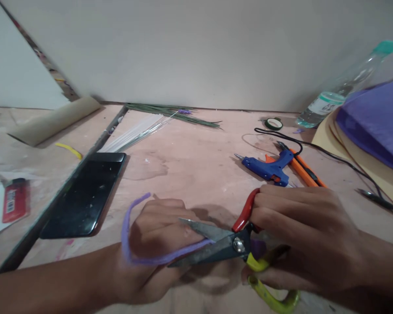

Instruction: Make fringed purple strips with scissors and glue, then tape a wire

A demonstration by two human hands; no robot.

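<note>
The fingers of the right hand (309,231) are wrapped around the handles of the scissors (238,245), one red, one yellow. The fingers of the left hand (163,235) curl in behind the blades; their tips are hidden, so I can't say whether they pinch anything. The purple strip (125,237) runs from between the parted blades, across the left hand near the wrist, and bends up to a free end by the knuckles.

The blades stand right in front of the left hand, so a slip or a careless squeeze could nick the skin. The strip looks soft; if slack, it could fold between the blades rather than cut cleanly.

Beyond the right hand on the counter (190,170) lie a blue glue gun (265,168) and, just beside it, an orange cutter (308,170). The gun's black cable (334,153) trails off to the right, where a swinging arm could snag it.

The phone (85,196), near the left hand, shows no readable writing. The red lighter (15,203) farther left has pale print, too blurred to read. The bottle (327,102), at the far right, has a label with dark letters, also illegible.
</note>
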